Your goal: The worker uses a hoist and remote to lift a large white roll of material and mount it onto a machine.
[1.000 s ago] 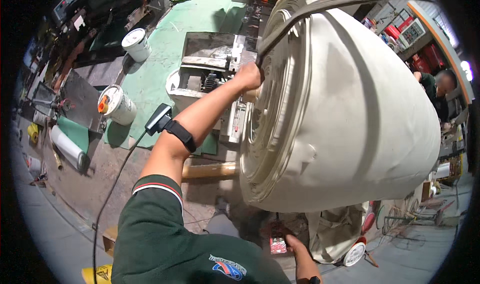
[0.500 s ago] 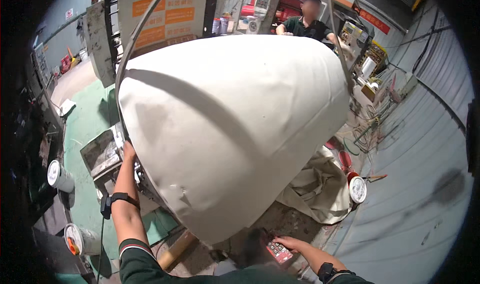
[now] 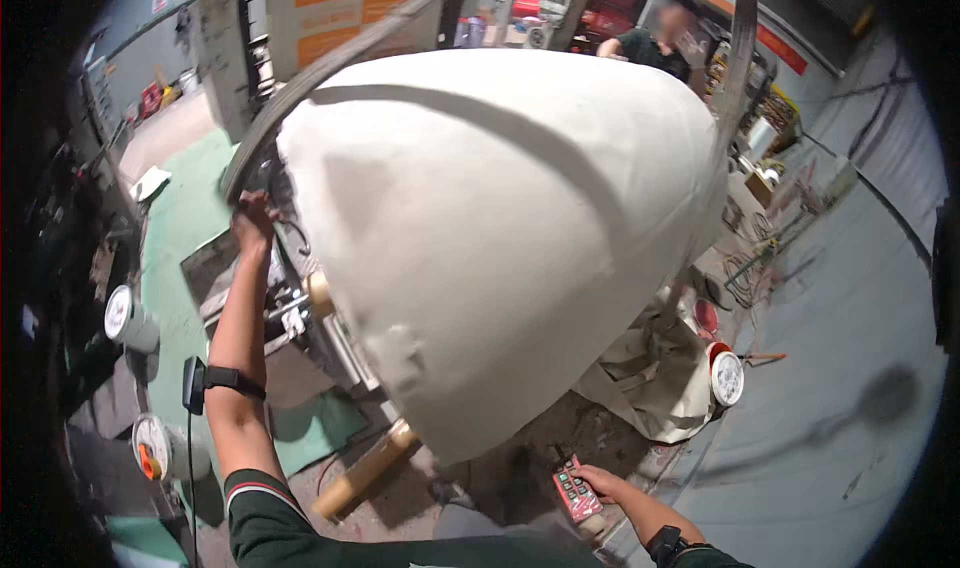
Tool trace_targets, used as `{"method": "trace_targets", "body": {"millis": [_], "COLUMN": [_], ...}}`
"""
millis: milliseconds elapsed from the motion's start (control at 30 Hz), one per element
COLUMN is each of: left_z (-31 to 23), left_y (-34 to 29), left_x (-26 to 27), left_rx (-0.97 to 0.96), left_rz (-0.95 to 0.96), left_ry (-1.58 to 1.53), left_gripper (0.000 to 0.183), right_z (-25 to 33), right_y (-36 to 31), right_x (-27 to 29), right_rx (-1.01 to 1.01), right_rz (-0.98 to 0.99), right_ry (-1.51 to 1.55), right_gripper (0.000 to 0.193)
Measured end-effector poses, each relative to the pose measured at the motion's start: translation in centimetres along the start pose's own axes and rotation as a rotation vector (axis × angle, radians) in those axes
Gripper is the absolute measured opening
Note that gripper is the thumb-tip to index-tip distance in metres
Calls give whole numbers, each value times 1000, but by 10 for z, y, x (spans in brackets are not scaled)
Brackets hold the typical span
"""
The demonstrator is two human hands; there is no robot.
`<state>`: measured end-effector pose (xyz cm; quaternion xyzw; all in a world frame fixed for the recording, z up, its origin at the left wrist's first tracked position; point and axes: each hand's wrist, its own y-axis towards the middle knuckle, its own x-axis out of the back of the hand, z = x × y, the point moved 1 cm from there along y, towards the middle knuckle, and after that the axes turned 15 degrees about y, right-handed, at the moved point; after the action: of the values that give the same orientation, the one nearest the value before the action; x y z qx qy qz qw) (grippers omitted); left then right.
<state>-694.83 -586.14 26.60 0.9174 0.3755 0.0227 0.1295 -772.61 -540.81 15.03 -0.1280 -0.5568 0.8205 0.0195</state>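
Note:
A large off-white roll of sheet material (image 3: 480, 228) fills the middle, with a torn patch near its lower left edge. A grey lifting strap (image 3: 330, 68) arches over its left side, and another strap length (image 3: 738, 58) rises at its right. My left hand (image 3: 254, 220), arm stretched forward, is closed at the low bend of the left strap, beside the roll; its fingers are partly blurred. Low in front of me, my right hand (image 3: 602, 484) grips a red remote control (image 3: 577, 490) with several buttons facing up.
Beyond the roll stands another person (image 3: 655, 53). Crumpled sheeting (image 3: 650, 378) and a white-lidded bucket (image 3: 727, 378) lie right, by a grey corrugated wall (image 3: 840, 368). More buckets (image 3: 130, 318) stand left on green flooring (image 3: 185, 238). A brown tube (image 3: 365, 473) lies near my feet.
My left hand has moved forward, and the left strap has swung away from the roll's side, its bend now clear of the edge. The right hand keeps holding the remote control.

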Motion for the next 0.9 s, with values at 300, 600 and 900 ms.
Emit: {"method": "trace_targets", "body": {"millis": [300, 600, 900], "left_z": [-290, -232, -253], "left_y": [-237, -431, -503], "left_x": [58, 67, 42], "left_rx": [-475, -533, -819], "left_rz": [51, 317, 728], "left_ry": [686, 636, 345], "left_gripper": [42, 20, 28], "right_z": [0, -53, -184], "right_y": [-21, -12, -63], "right_x": [-9, 8, -13], "right_rx": [-124, 44, 88], "right_rz": [70, 178, -38], "right_ry": [-176, 63, 509], "right_gripper": [26, 38, 55]}}
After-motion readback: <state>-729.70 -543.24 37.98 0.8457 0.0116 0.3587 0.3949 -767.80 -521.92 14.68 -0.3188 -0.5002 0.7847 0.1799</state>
